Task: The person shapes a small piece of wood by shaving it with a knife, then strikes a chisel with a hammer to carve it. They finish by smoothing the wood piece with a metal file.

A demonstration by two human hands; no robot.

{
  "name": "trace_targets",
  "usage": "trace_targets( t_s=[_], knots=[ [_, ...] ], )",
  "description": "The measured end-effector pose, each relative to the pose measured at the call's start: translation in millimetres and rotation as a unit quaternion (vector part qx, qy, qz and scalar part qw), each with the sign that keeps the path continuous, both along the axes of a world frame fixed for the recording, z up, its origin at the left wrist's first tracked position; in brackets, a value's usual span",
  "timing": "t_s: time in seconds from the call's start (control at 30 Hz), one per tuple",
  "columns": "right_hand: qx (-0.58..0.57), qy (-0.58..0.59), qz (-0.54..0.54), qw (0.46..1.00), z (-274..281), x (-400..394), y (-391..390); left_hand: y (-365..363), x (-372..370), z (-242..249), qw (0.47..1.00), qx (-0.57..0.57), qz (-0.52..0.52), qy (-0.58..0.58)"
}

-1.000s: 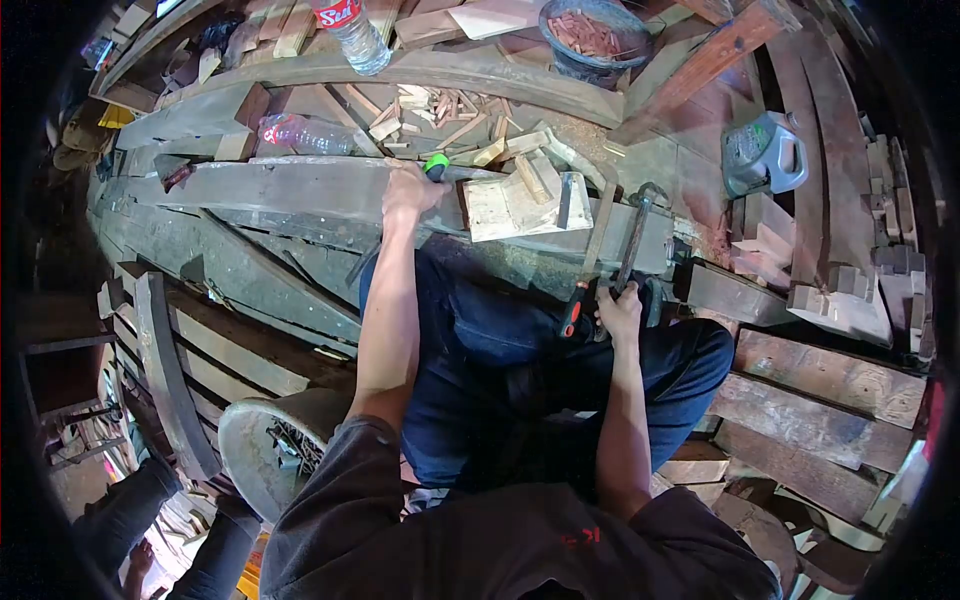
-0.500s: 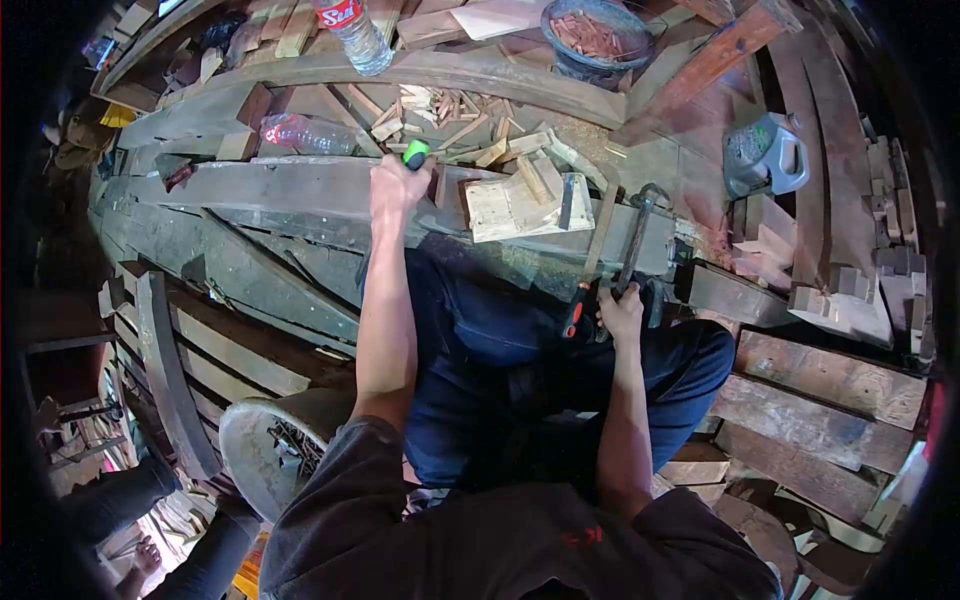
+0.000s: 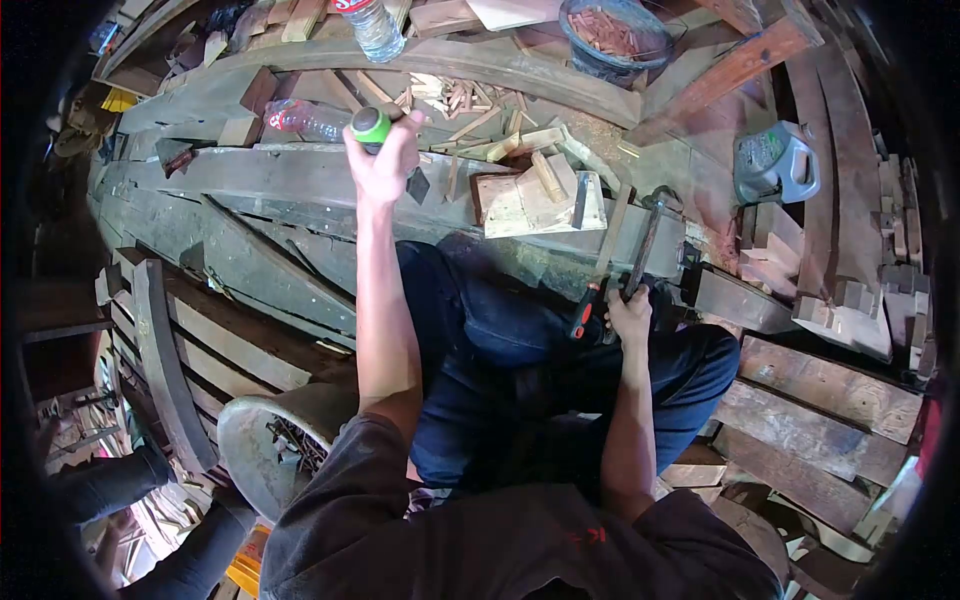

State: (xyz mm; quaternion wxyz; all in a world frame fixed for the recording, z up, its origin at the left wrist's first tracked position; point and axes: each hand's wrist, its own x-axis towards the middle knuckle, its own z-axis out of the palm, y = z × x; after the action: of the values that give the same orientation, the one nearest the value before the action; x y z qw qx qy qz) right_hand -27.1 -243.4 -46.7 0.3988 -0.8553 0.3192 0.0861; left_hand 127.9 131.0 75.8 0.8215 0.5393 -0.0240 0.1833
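Observation:
My left hand (image 3: 383, 172) is closed round a green-and-black handled tool (image 3: 371, 127), raised over the long beam (image 3: 270, 172); its working end cannot be made out. Low on the right, my right hand (image 3: 629, 312) grips a dark metal bar with a hooked end (image 3: 646, 238), which leans across the beam. Just left of it rests a saw-like blade with an orange-and-black handle (image 3: 586, 312), close to my fingers. On the beam between my hands lies a pale wooden board (image 3: 500, 212) with a small wood block (image 3: 547, 177) and a dark narrow strip (image 3: 581, 200) on it.
Wood offcuts (image 3: 465, 97) lie beyond the beam, near a lying plastic bottle (image 3: 310, 120) and an upright one (image 3: 374, 35). A bucket of chips (image 3: 613, 38) stands behind. A grey jug (image 3: 776, 163) is at right, a nail bucket (image 3: 240, 425) at lower left. Another person's legs (image 3: 195, 540) show lower left.
My left hand has risen from the beam and turned, bringing the green tool up with its round end showing. My right hand stays on the metal bar. The view has shifted slightly.

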Motion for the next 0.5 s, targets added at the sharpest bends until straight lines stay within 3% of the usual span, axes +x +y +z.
trace_targets(
  t_s=[0.2,0.33,0.43,0.5],
  knots=[
    [0.000,0.008,-0.003,1.000,5,2,3,-11,2,-13,0.999,-0.046,0.012,0.013],
    [0.003,0.005,-0.014,1.000,5,1,4,-22,-1,3,0.993,0.049,0.109,-0.002],
    [-0.004,0.007,-0.013,1.000,4,1,4,-17,3,-7,0.998,0.008,0.055,-0.010],
    [0.002,0.006,-0.014,1.000,5,1,5,-20,4,-10,0.997,0.018,0.072,-0.008]
  ],
)
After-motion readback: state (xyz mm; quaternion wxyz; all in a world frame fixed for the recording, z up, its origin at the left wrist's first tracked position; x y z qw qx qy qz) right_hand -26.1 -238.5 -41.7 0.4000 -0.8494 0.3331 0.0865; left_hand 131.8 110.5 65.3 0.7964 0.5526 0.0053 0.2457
